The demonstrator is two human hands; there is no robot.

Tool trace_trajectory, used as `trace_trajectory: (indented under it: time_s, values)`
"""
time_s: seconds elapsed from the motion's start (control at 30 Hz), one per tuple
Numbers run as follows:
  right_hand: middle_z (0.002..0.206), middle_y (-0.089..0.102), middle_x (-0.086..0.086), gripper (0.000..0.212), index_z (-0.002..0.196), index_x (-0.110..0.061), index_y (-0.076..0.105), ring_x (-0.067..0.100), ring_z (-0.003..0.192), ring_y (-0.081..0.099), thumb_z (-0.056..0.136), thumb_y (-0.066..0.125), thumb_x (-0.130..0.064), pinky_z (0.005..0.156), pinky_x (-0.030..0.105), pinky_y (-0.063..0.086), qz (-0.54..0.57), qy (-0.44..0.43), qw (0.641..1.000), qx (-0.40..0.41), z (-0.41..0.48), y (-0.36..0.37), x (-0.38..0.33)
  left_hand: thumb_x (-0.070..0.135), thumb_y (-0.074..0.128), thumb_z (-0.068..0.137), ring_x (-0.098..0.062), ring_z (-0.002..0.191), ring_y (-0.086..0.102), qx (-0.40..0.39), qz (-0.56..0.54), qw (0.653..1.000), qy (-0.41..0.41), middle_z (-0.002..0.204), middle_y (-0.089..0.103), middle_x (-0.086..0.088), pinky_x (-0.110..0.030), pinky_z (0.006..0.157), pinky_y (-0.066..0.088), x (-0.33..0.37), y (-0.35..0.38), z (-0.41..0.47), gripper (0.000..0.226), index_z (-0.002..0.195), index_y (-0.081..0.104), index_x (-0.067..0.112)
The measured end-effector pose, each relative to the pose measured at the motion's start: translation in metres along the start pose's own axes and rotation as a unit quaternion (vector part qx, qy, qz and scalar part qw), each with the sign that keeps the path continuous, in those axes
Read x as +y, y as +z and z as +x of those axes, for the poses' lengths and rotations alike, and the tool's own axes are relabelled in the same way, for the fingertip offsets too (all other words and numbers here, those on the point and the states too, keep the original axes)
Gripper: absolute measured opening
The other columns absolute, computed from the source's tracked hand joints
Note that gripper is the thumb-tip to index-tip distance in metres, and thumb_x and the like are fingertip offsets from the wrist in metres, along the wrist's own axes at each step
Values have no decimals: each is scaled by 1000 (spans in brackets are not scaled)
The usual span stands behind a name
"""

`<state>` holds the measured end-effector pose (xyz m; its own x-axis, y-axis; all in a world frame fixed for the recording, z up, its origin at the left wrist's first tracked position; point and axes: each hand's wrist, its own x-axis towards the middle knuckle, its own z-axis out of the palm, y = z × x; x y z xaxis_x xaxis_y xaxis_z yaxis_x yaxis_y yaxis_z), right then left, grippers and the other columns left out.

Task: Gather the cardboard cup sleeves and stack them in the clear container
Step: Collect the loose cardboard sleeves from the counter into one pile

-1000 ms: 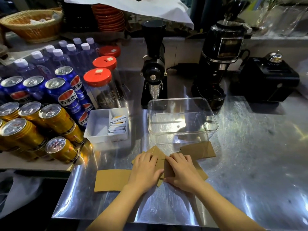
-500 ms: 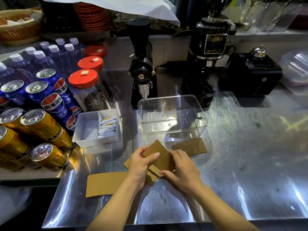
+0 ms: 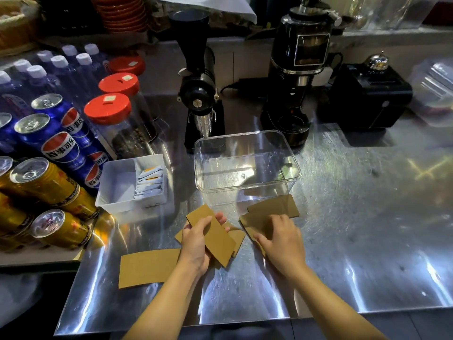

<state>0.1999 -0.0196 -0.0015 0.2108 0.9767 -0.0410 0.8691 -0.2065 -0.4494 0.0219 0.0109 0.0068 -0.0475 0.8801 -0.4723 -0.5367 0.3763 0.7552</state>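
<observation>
Several flat brown cardboard cup sleeves lie on the steel counter in front of an empty clear container (image 3: 247, 165). My left hand (image 3: 196, 244) grips one sleeve (image 3: 218, 239), lifted and tilted above another sleeve (image 3: 239, 238) lying under it. My right hand (image 3: 282, 239) rests palm down, fingers spread, on a sleeve (image 3: 252, 220) to the right. A further sleeve (image 3: 277, 207) lies just before the container's near wall. One more sleeve (image 3: 148, 267) lies flat at the left, beside my left wrist.
A white tray (image 3: 117, 185) with sachets stands left of the container. Stacked cans (image 3: 46, 182), red-lidded jars (image 3: 110, 114) and bottles fill the left side. Two black grinders (image 3: 199, 94) and a black box (image 3: 367, 96) stand behind. The counter's front edge (image 3: 245, 322) is near.
My left hand has lifted one sleeve off the pile and drawn it left. My right hand has moved right and now presses on the sleeves there.
</observation>
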Motion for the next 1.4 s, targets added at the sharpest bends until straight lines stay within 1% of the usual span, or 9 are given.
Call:
trace_trajectory:
  time_s: [0.23,0.33,0.5,0.7,0.83,1.0,1.17,1.27,1.4]
  values:
    - [112,52,8,70,111,-13,45,29,108,46,62,72,-56,85,39,35,-54,37,995,-80,3,3,4,20,62,83,-28,76,65,20,-7,998,-63,85,69,-16,-35,62,60,-8,5,-1,26,97,65,-2]
    - [106,52,11,61,105,-7,49,31,103,49,64,77,-43,82,38,39,26,83,990,-109,10,0,4,24,62,83,-28,75,63,12,-14,996,-86,86,66,-17,-36,63,59,-8,7,0,33,100,64,-4]
    - [69,49,-5,12,79,-12,51,21,76,49,85,62,-15,57,29,35,232,102,965,-75,19,-15,9,31,59,82,-26,62,67,-16,-45,991,-121,71,72,-12,-40,71,55,-6,7,3,34,73,73,2]
    - [76,66,4,10,87,-13,63,11,66,60,80,68,-8,47,8,44,445,115,884,-83,20,-34,-10,28,62,78,-28,68,69,-72,-96,981,-155,76,73,-14,-43,72,56,-5,11,1,24,71,70,7]
    - [70,65,3,18,85,-17,58,8,62,61,77,71,-7,50,12,48,461,96,875,-115,13,-25,-32,22,62,74,-32,85,69,-109,-76,975,-177,92,73,-19,-44,78,55,-7,18,-5,33,98,70,2]
    - [81,65,7,10,84,-17,61,17,75,60,79,68,-12,72,32,50,413,47,903,-110,8,-8,-46,12,55,77,-32,85,69,-125,-90,969,-194,97,70,-23,-42,81,56,-7,21,-7,30,99,68,-5]
    - [88,67,8,8,86,-10,64,18,80,60,81,66,-16,70,21,46,314,22,948,-41,21,-11,-31,8,48,85,-24,80,71,-123,-97,972,-177,86,75,-14,-41,79,55,-5,13,-4,28,86,75,2]
    - [104,63,14,31,100,-6,60,29,99,56,78,68,-26,89,38,44,149,75,986,19,38,-16,-15,6,49,85,-27,83,68,-106,-111,974,-169,86,73,-15,-47,78,55,-5,9,-4,26,105,64,3]
    - [127,48,20,68,121,-3,44,35,121,41,70,73,-35,102,45,30,45,215,975,42,52,-23,3,7,51,84,-29,81,65,-102,-115,974,-169,83,71,-16,-50,83,50,-6,7,-5,25,107,61,3]
